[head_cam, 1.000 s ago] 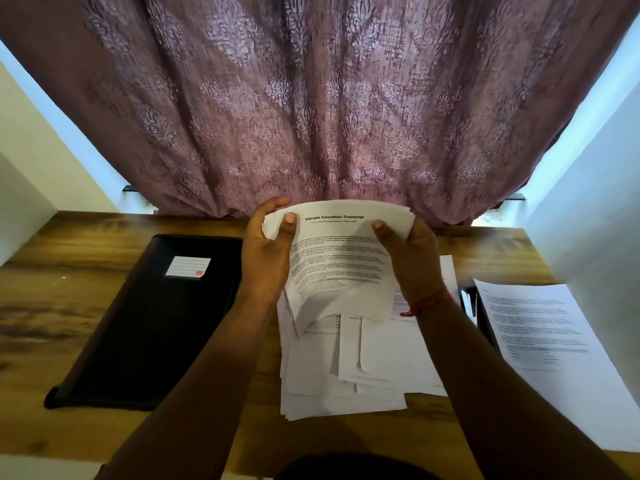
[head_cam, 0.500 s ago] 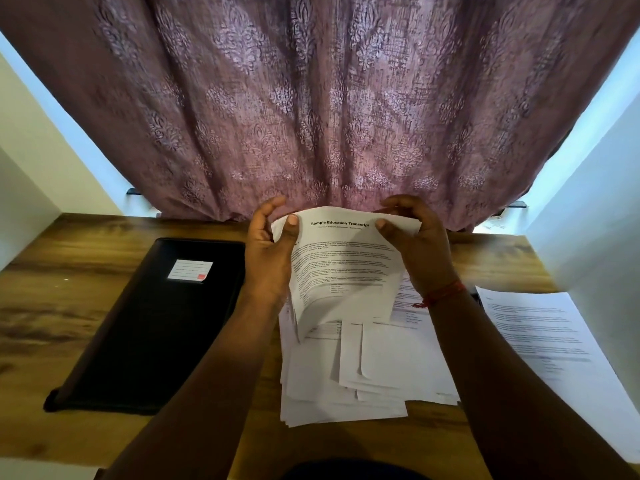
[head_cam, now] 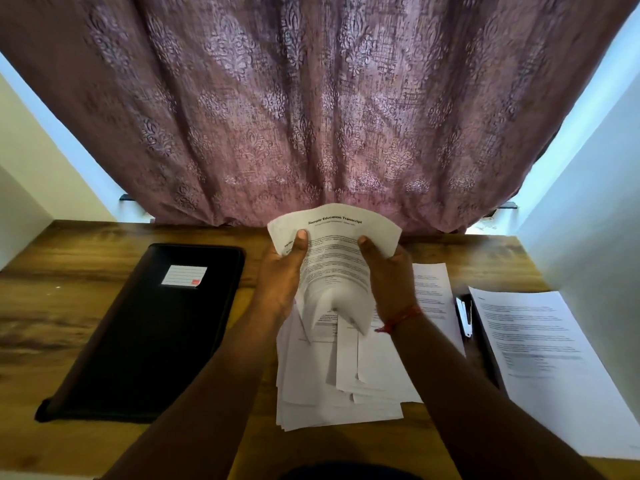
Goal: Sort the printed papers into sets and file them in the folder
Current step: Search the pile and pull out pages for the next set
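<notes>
- Two hands are up over the wooden desk (head_cam: 104,445) in the head view, both clamped on one bundle of printed sheets (head_cam: 334,261) headed "Sample Education Transcript".
- The left hand (head_cam: 282,271) grips the bundle's left side, thumb pressed on the printed face, the other fingers wrapped behind and out of sight.
- The right hand (head_cam: 388,271) pinches the right side the same way, thumb on top; a red thread band (head_cam: 401,318) circles that wrist.
- The bundle bows upward, top edge fanned wide near the far side of the desk, lower end curled and blurred between the wrists.
- Below the hands, a loose pile of papers (head_cam: 346,393) lies splayed on the desk in the middle, sheets overlapping at odd angles, with one printed page (head_cam: 433,292) poking out to the right.
- Well to the left lies the black folder (head_cam: 145,334), closed and flat, a white label (head_cam: 183,276) with a red mark at its far end.
- On the right, a separate printed sheet (head_cam: 540,358) rests by the near right edge; between it and the pile sits a stapler (head_cam: 465,317), partly hidden.
- Beyond the desk hangs a patterned mauve curtain (head_cam: 311,116), with pale walls on either side.
</notes>
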The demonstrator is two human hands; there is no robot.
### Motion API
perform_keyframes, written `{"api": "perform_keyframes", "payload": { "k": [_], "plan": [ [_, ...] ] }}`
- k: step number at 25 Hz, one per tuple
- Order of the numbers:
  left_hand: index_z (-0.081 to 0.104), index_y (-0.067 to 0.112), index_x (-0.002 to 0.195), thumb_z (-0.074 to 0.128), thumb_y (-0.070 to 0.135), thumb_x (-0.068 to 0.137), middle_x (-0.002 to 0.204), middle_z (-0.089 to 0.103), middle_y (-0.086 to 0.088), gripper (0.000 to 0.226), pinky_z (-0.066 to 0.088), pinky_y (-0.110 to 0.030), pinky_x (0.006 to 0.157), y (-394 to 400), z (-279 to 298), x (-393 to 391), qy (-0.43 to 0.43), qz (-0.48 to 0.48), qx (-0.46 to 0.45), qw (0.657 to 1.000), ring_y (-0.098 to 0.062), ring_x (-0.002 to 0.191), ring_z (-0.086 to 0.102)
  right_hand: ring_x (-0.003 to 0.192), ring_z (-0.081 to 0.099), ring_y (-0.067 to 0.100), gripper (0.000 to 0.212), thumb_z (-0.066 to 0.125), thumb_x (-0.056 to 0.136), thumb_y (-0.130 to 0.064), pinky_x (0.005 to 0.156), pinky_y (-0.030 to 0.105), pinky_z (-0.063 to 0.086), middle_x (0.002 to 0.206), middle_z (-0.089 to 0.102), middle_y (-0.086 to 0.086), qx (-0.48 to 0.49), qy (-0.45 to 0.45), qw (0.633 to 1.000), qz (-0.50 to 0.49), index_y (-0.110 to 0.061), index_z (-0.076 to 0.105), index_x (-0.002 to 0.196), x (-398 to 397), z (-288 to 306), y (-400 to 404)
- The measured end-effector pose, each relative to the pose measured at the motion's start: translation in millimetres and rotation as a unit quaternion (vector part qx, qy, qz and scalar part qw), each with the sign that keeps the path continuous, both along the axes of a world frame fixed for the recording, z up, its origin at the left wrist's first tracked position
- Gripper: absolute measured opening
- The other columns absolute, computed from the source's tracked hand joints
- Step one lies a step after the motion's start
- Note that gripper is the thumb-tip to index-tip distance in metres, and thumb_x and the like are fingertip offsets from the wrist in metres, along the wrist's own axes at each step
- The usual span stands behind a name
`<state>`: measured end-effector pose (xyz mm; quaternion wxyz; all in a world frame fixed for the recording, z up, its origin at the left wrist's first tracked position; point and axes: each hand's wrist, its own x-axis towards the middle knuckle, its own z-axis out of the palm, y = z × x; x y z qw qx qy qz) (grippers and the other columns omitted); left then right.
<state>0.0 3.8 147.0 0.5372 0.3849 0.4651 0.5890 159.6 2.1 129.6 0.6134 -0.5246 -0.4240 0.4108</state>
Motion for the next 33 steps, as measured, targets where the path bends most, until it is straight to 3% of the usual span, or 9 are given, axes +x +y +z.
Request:
{"api": "perform_keyframes", "payload": {
  "k": [4, 9, 12, 16, 21, 25, 27, 30, 33],
  "plan": [
    [0.069, 0.019, 0.109, 0.065, 0.04, 0.091, 0.101, 0.076, -0.003, 0.028, 0.06, -0.042, 0.081, -3.6, -9.0, 1.9, 0.001, 0.011, -0.024, 1.0, -0.023, 0.094, 0.073, 0.091, 0.07, 0.011, 0.007, 0.068, 0.091, -0.029, 0.081, 0.033, 0.058, 0.094, 0.074, -0.008, -0.008, -0.005, 1.0, -0.028, -0.035, 0.069, 0.093, -5.6, -9.0, 0.5],
    [0.068, 0.027, 0.098, 0.063, 0.038, 0.093, 0.09, 0.077, 0.007, 0.013, 0.06, -0.034, 0.072, -5.0, -7.4, -0.7, 0.036, 0.005, -0.024, 0.999, -0.016, 0.086, 0.074, 0.092, 0.071, 0.014, 0.01, 0.069, 0.09, -0.03, 0.084, 0.044, 0.059, 0.097, 0.074, -0.005, -0.031, -0.016, 0.999, -0.008, -0.029, 0.07, 0.1, -0.9, -16.0, -2.5],
    [0.064, 0.029, 0.111, 0.064, 0.031, 0.094, 0.093, 0.076, 0.009, 0.017, 0.058, -0.025, 0.064, -4.9, 1.5, -10.7, 0.055, 0.035, 0.038, 0.997, -0.013, 0.087, 0.073, 0.094, 0.07, 0.012, 0.016, 0.067, 0.092, -0.03, 0.082, 0.042, 0.06, 0.102, 0.072, -0.004, 0.033, -0.078, 0.996, 0.006, -0.03, 0.067, 0.108, 15.6, 0.2, -2.2],
    [0.067, 0.043, 0.105, 0.065, 0.033, 0.093, 0.106, 0.073, 0.001, 0.016, 0.061, -0.038, 0.076, 4.9, 14.6, -23.0, 0.092, 0.037, 0.115, 0.988, -0.022, 0.095, 0.071, 0.093, 0.07, 0.013, 0.026, 0.064, 0.094, -0.02, 0.077, 0.03, 0.059, 0.106, 0.071, -0.005, 0.125, -0.15, 0.98, 0.041, -0.034, 0.063, 0.115, 36.1, 31.5, 10.7],
    [0.068, 0.032, 0.093, 0.06, 0.032, 0.097, 0.099, 0.075, 0.002, 0.01, 0.057, -0.039, 0.078, 7.2, 13.5, -22.1, 0.114, 0.056, 0.125, 0.984, -0.019, 0.091, 0.07, 0.086, 0.068, 0.012, 0.02, 0.066, 0.091, -0.014, 0.075, 0.034, 0.056, 0.094, 0.072, -0.01, 0.132, -0.211, 0.966, 0.074, -0.033, 0.07, 0.094, 36.4, 38.1, 20.4],
    [0.063, 0.036, 0.107, 0.06, 0.033, 0.097, 0.099, 0.074, -0.001, 0.011, 0.057, -0.036, 0.071, 6.2, 10.7, -21.9, 0.069, 0.047, 0.091, 0.992, -0.018, 0.085, 0.07, 0.087, 0.069, 0.017, 0.017, 0.071, 0.088, -0.014, 0.075, 0.037, 0.059, 0.098, 0.072, -0.003, 0.115, -0.105, 0.985, 0.071, -0.027, 0.07, 0.099, 34.8, 28.7, 18.2],
    [0.061, 0.041, 0.112, 0.065, 0.04, 0.091, 0.102, 0.074, -0.002, 0.022, 0.06, -0.042, 0.078, 5.2, 6.2, -19.6, 0.042, 0.025, 0.045, 0.998, -0.021, 0.089, 0.071, 0.095, 0.07, 0.028, 0.024, 0.073, 0.086, -0.013, 0.08, 0.041, 0.059, 0.106, 0.072, 0.007, 0.064, -0.031, 0.994, 0.087, -0.023, 0.069, 0.107, 29.9, 18.5, 16.6],
    [0.072, 0.039, 0.098, 0.068, 0.052, 0.083, 0.101, 0.076, 0.0, 0.02, 0.057, -0.054, 0.088, 4.7, 1.8, -16.9, 0.068, -0.002, 0.014, 0.998, -0.024, 0.094, 0.073, 0.093, 0.072, 0.023, 0.018, 0.073, 0.086, -0.015, 0.08, 0.037, 0.058, 0.098, 0.076, 0.003, 0.0, -0.019, 0.995, 0.093, -0.019, 0.071, 0.104, 21.8, 19.3, 11.7],
    [0.074, 0.034, 0.096, 0.066, 0.047, 0.089, 0.099, 0.076, 0.003, 0.017, 0.058, -0.043, 0.085, 5.3, 11.2, -10.9, 0.056, 0.004, 0.037, 0.998, -0.019, 0.095, 0.073, 0.086, 0.073, 0.017, 0.008, 0.069, 0.09, -0.017, 0.075, 0.032, 0.06, 0.09, 0.076, 0.0, 0.031, 0.02, 0.998, 0.047, -0.022, 0.072, 0.094, 15.7, 29.4, 6.8]
  ]
}}
